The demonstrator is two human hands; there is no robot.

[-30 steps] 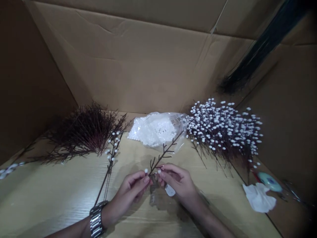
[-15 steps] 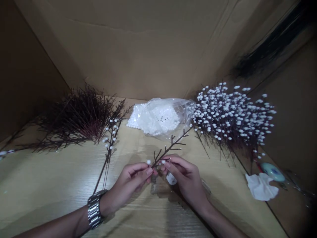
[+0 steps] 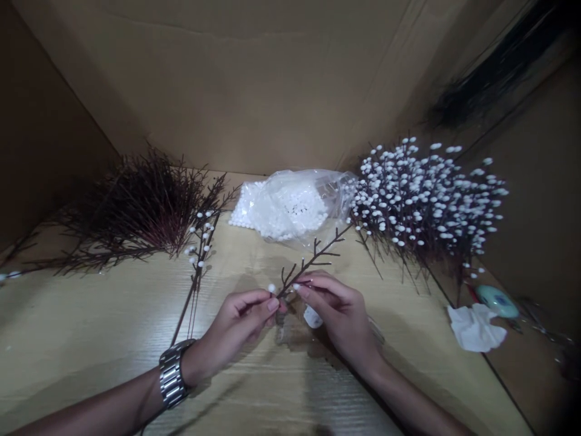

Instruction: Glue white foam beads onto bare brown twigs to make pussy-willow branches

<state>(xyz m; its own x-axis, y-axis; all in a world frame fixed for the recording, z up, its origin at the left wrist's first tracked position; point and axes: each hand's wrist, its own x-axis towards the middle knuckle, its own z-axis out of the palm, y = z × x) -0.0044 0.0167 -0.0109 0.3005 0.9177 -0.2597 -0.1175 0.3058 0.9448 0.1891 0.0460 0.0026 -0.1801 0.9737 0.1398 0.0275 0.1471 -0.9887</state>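
Near the middle, my left hand (image 3: pixel 249 318) pinches the lower part of a dark twig (image 3: pixel 313 260), which slants up to the right with bare side shoots. One white bead (image 3: pixel 272 288) shows just above my left fingertips. My right hand (image 3: pixel 338 306) is closed at the twig's right side, with another white bead (image 3: pixel 296 287) at its thumb and index fingertips. Behind the twig lies a clear plastic bag (image 3: pixel 290 206) full of white beads.
Bare dark twigs (image 3: pixel 149 206) are heaped at the left, beside a beaded sprig (image 3: pixel 198 260). Many white-tipped twigs (image 3: pixel 426 200) stand at the right. A crumpled tissue (image 3: pixel 476 327) and a turquoise object (image 3: pixel 498 301) lie at the right edge. Cardboard (image 3: pixel 236 91) rises behind.
My right fingertips and the bead at them have moved up and slightly left, closer against the twig. The whole view has shifted a little. My left hand keeps its pinch.
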